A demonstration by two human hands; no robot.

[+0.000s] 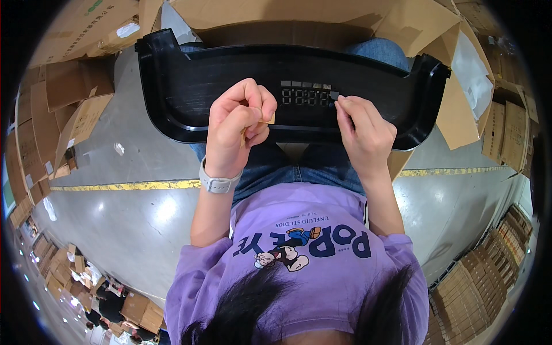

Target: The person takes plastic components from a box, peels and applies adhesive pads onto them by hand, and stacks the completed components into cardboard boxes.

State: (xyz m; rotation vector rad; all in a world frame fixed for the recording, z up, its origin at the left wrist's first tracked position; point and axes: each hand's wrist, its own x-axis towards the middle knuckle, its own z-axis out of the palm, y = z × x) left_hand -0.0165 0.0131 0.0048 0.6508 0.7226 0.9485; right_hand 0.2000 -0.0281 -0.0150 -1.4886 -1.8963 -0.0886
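My left hand (240, 123) is curled shut, thumb and forefinger clamped on a small tan scrap (272, 119). To its right, my right hand (368, 129) has its fingertips drawn in at a small grey piece (334, 96); I can't tell whether they grip it or only press on it. The black panel (190, 86) lies under and beyond both my hands, across my jeans (382, 53), and its digit-shaped cutouts (305, 96) sit between my hands, a little beyond them. The grey piece is at the cutouts' right end, just off my right fingertips.

I'd judge the step in hand to be fine work with that piece at the cutouts. The next move seems to call for a light, exact touch from my right hand, keeping the piece squared to the row, with my left hand holding the scrap clear.
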